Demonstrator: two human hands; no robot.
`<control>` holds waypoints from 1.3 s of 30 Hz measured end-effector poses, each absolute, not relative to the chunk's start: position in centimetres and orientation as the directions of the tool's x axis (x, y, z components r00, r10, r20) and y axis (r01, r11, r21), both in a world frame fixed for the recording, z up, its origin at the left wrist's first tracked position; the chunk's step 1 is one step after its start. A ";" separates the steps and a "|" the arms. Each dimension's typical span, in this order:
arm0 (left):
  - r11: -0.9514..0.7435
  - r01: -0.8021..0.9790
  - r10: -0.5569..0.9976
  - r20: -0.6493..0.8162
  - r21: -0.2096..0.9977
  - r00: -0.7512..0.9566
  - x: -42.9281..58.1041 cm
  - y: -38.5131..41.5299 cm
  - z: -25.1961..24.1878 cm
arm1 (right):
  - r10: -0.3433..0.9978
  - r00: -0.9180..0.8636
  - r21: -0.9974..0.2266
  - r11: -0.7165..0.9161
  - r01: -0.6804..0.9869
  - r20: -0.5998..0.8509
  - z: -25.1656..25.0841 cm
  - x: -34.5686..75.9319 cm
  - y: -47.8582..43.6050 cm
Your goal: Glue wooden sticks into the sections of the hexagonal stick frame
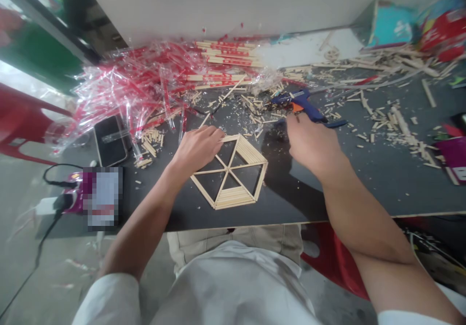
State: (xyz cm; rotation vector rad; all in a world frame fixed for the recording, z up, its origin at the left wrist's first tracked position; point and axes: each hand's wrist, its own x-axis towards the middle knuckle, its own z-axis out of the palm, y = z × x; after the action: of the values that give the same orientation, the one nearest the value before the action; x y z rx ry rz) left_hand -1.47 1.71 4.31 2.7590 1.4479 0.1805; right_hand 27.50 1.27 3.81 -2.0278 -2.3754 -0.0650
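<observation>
A flat hexagon made of thin wooden sticks (241, 198) lies on the dark table, with spokes meeting at its centre. Two of its triangular sections are filled with rows of sticks. My left hand (199, 149) is closed over the hexagon's upper-left corner and covers it. One thin stick (205, 120) pokes up behind that hand. My right hand (311, 143) is beside a blue glue gun (307, 102) with an orange trigger. The fingers there are curled close to the trigger, and the gun's handle shows behind them. What they hold, if anything, is hidden.
Crumpled red-and-clear wrappers (145, 72) pile up at the back left, beside wrapped stick bundles (229, 53). Cut stick pieces (396, 121) scatter across the right. A phone (110, 140), a purple power strip (74, 194) and a blurred-out screen (104, 196) are at the left. A turquoise box (391, 24) stands back right.
</observation>
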 end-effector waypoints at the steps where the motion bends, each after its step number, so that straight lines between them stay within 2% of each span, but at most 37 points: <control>1: -0.570 0.816 0.822 0.090 0.101 0.563 -1.4 2.0 4.5 | 0.988 -0.145 0.035 0.143 0.989 0.057 3.8 27.7 1.4; 4: -0.529 0.835 0.849 0.120 0.154 0.515 -1.1 3.6 5.2 | 0.981 -0.152 0.080 0.143 0.986 0.122 4.0 27.6 1.4; 7: -0.437 0.881 0.894 0.199 0.180 0.402 -1.1 6.0 5.2 | 0.974 -0.191 0.043 0.187 0.981 0.122 4.6 26.6 1.3; 10: -0.422 0.883 0.888 0.289 0.206 0.357 -1.3 8.6 4.2 | 0.959 -0.258 -0.069 0.267 0.961 0.116 4.5 25.1 1.8; 13: -0.383 0.896 0.903 0.297 0.226 0.311 -1.3 10.1 3.1 | 0.921 -0.360 -0.231 0.386 0.893 0.148 3.1 24.0 2.9; 16: -0.410 0.891 0.897 0.262 0.193 0.356 -0.8 10.0 2.5 | 0.877 -0.420 -0.364 0.480 0.798 0.234 0.9 23.5 3.9; 20: -0.426 0.888 0.902 0.150 0.174 0.404 0.4 9.1 2.2 | 0.810 -0.448 -0.460 0.584 0.669 0.378 -0.8 23.1 4.0; 26: -0.443 0.880 0.896 0.118 0.171 0.428 0.9 9.1 1.8 | 0.770 -0.426 -0.479 0.632 0.609 0.474 -0.8 23.0 3.6; 35: -0.498 0.849 0.865 0.175 0.175 0.471 1.1 9.2 2.0 | 0.752 -0.434 -0.468 0.653 0.595 0.497 -0.8 23.2 4.0; 39: -0.491 0.852 0.867 0.196 0.179 0.459 1.2 9.5 1.7 | 0.778 -0.434 -0.487 0.624 0.611 0.453 -0.3 23.5 4.0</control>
State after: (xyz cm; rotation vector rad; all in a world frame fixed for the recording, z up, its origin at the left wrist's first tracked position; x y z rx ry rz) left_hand 1.15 9.46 1.66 2.6358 1.5549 0.4045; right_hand 23.49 4.04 -0.34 -1.0829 -2.1872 0.3293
